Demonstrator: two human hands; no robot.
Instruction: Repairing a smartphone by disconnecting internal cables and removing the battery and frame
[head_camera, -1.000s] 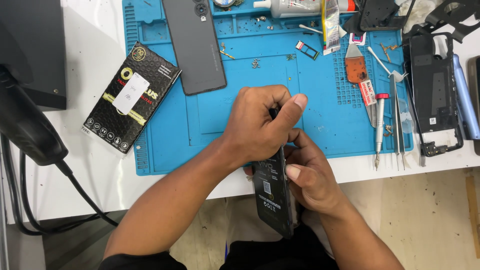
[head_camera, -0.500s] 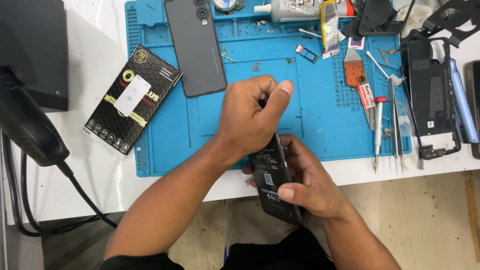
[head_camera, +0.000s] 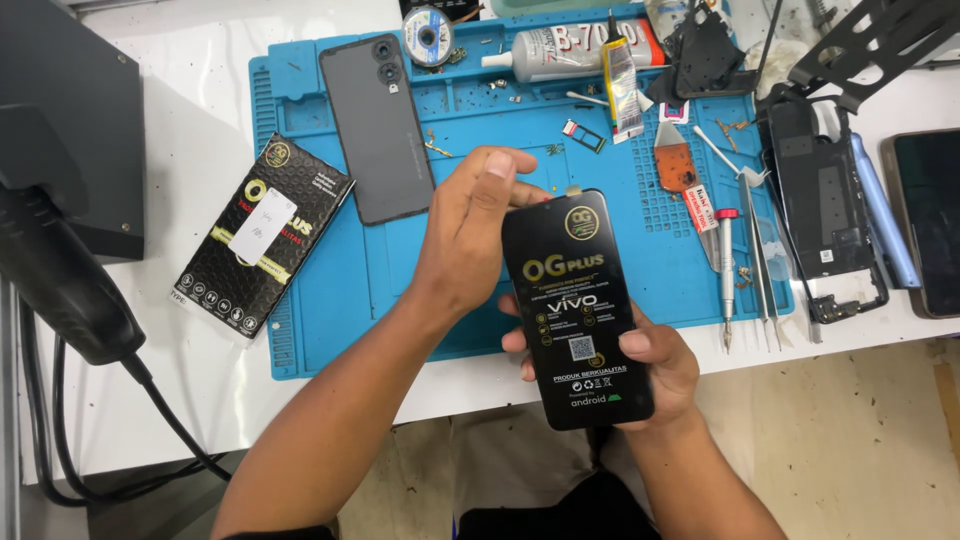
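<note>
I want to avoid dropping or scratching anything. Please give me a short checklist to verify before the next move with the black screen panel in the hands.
1. Right hand supports the black screen panel from below, thumb on its edge: ok.
2. Left hand grips the panel's upper left edge: ok.
3. Panel is over the blue work mat: not ok, its lower half hangs past the table edge, above the floor.
4. Printed film covers the panel's face: ok.
5. Bare mat area for putting it down: ok, left of the hands.
6. Tweezers and screwdriver lie apart from the panel: ok.
</note>
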